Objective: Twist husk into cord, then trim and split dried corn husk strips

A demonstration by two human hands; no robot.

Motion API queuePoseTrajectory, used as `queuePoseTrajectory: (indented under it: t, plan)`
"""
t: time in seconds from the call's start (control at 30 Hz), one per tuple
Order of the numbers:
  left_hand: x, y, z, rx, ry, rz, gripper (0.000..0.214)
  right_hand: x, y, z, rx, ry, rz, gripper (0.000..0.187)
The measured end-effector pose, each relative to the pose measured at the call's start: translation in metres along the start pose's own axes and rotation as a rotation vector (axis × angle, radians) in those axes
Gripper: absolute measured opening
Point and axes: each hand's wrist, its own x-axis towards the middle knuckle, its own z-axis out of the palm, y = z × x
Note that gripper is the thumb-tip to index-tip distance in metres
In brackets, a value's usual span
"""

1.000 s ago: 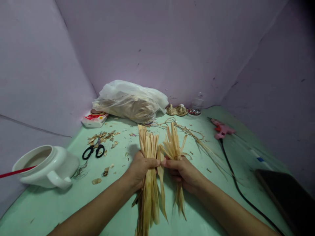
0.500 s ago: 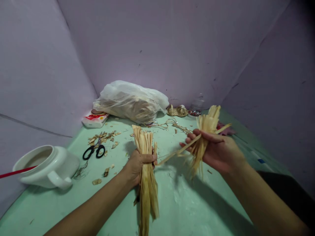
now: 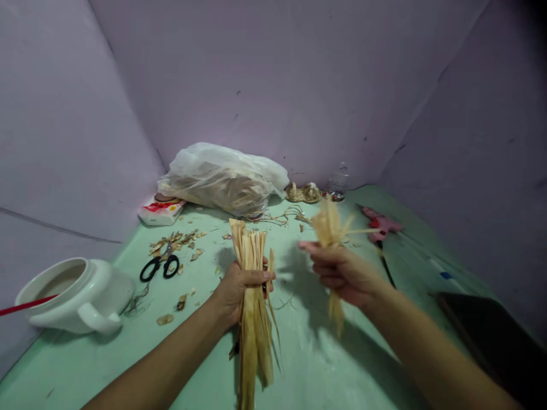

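My left hand point(image 3: 241, 287) is wrapped round a long bundle of dry, straw-coloured husk strips point(image 3: 255, 341), which stands out above and below the fist. One thin strip hangs loose at the bundle's right side. To the right, my right hand point(image 3: 342, 270) is closed round a shorter, frayed bunch of pale husk strips point(image 3: 329, 222), blurred by motion. One strip sticks out from that bunch to the right. The two hands are apart above the green table point(image 3: 307, 364).
Black-handled scissors point(image 3: 160, 266) lie among husk scraps on the left, near a white ceramic pot point(image 3: 106, 290). Behind are a plastic bag point(image 3: 222, 176), a tissue pack point(image 3: 162, 212) and twine point(image 3: 284, 216). A pink glue gun point(image 3: 382, 222) and a dark flat object point(image 3: 487, 336) lie right.
My right hand has moved left and turned over with its bunch, its fingers closing. The strip that stretched between the hands now hangs beside the left bundle. The glue gun has come into clearer view.
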Motion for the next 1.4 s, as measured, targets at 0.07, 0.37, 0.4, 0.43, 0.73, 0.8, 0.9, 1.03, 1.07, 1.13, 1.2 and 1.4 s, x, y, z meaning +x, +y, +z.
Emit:
queuePoseTrajectory:
  t: [0.07,0.37,0.4,0.43,0.73,0.8,0.9,1.03,1.07,1.13,1.2,1.4]
  plan:
    - [-0.002,0.0,0.001,0.008,-0.015,-0.011,0.036,0.013,0.025,0.01,-0.078,-0.023,0.086,0.023]
    - [0.0,-0.007,0.005,0.083,-0.038,0.026,0.029,0.019,0.051,0.015,-0.104,-0.1,0.044,0.03]
    - [-0.001,-0.008,0.005,0.087,-0.035,0.037,0.028,0.019,0.051,0.016,-0.109,-0.085,0.041,0.03]
    - [-0.001,-0.008,0.006,0.089,-0.038,0.051,0.028,0.019,0.052,0.016,-0.119,-0.063,0.031,0.029]
    - [-0.008,-0.007,0.012,0.146,-0.11,0.176,0.032,0.009,0.051,0.028,-0.439,0.153,-0.264,0.013]
    - [-0.007,-0.007,0.011,0.11,-0.049,0.129,0.027,0.007,0.048,0.027,-0.357,0.099,-0.181,0.015]
    - [-0.006,-0.005,0.01,0.064,0.02,0.09,0.026,0.009,0.046,0.022,-0.236,-0.011,-0.034,0.022]
    - [-0.006,-0.003,0.011,0.055,0.027,0.089,0.024,0.012,0.046,0.016,-0.201,-0.081,0.009,0.034]
    - [-0.006,-0.003,0.011,0.055,0.032,0.097,0.023,0.012,0.046,0.016,-0.223,-0.078,0.006,0.036]
    - [-0.006,-0.004,0.011,0.045,0.027,0.113,0.023,0.01,0.047,0.018,-0.268,-0.065,-0.015,0.035]
    - [-0.005,-0.005,0.01,0.03,-0.016,0.119,0.023,0.008,0.047,0.021,-0.281,-0.058,-0.049,0.03]
    - [-0.007,-0.004,0.01,0.066,-0.066,0.137,0.023,0.009,0.052,0.023,-0.266,-0.026,-0.134,0.022]
